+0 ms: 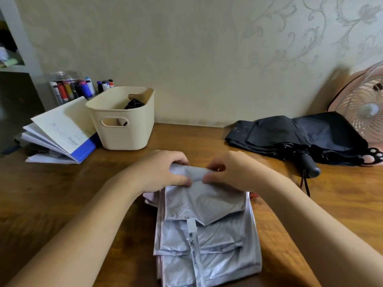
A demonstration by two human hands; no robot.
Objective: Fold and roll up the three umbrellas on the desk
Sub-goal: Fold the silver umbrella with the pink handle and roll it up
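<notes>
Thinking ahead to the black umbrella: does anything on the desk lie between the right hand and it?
Nothing visible does. The right hand pinches the silver umbrella at its far edge, and only bare desk separates it from the black umbrella, whose handle is its nearest part to that hand.

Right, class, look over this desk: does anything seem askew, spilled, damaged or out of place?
Nothing looks spilled or damaged. The notebooks at left lie splayed open and tilted beside the cream tub. The black umbrella by the fan lies loose, not yet rolled. The left hand and right hand pinch the silver umbrella.
</notes>
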